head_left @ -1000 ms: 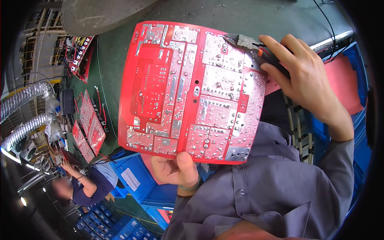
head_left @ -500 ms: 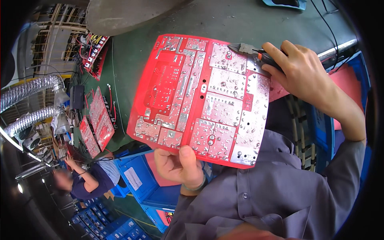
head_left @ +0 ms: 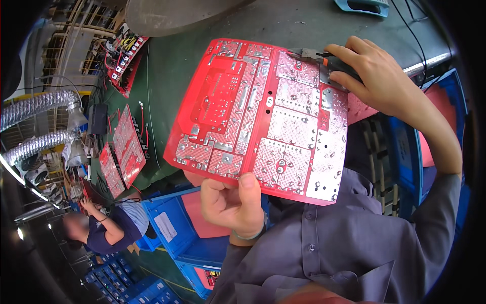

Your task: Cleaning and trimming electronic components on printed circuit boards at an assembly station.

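Observation:
A large red circuit board (head_left: 243,121), its soldered underside showing, is held tilted above the bench edge in front of me. My left hand (head_left: 235,205) grips its lower edge, thumb on the face and the other fingers curled beneath. In my right hand (head_left: 372,73) is a pair of cutting pliers (head_left: 309,54) with dark handles and some orange. Their jaws lie at the board's upper right edge, close to the solder joints there; whether they touch a joint I cannot tell. My right fingers wrap round the handles.
A green bench (head_left: 283,25) stretches behind the board. More red boards (head_left: 129,147) lie on its left part, near silver ducts (head_left: 38,109). Blue bins (head_left: 169,228) stand at lower left and at right (head_left: 405,152). A co-worker (head_left: 114,228) is at far left.
The board has shifted slightly right and up in the view, together with my left hand. The pliers have stayed by its upper edge, in my right hand.

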The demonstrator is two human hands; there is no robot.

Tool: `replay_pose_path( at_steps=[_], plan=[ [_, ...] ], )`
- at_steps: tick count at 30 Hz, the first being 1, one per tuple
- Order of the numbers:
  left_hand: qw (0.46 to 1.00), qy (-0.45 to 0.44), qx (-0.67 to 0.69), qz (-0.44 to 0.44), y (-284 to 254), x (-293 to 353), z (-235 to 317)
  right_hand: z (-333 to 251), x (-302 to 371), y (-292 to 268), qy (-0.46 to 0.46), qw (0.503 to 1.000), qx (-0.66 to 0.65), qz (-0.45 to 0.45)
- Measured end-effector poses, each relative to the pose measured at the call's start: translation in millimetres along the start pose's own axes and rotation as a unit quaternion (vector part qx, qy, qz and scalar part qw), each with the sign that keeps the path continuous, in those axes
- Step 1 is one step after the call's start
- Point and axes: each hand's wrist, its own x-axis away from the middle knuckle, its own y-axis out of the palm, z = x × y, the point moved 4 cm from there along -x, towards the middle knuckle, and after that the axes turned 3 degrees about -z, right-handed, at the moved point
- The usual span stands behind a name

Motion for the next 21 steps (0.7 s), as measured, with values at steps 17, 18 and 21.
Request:
replay_pose_path(
  at_steps=[17, 18, 21],
  plan=[
    [0.999, -0.038, 0.008, 0.018, -2.5, -8.6, -8.6, 8.7, -21.5, 0.5, -0.105, 0.993, -0.046, -0.031],
    [0.999, -0.040, 0.006, 0.020, -2.3, -6.8, -7.7, 9.3, -21.5, -2.7, -0.107, 0.993, -0.048, -0.033],
    [0.999, -0.024, 0.007, 0.024, -2.8, -7.2, -10.1, 17.0, -31.6, -11.4, 0.059, 0.991, -0.097, -0.076]
  ],
)
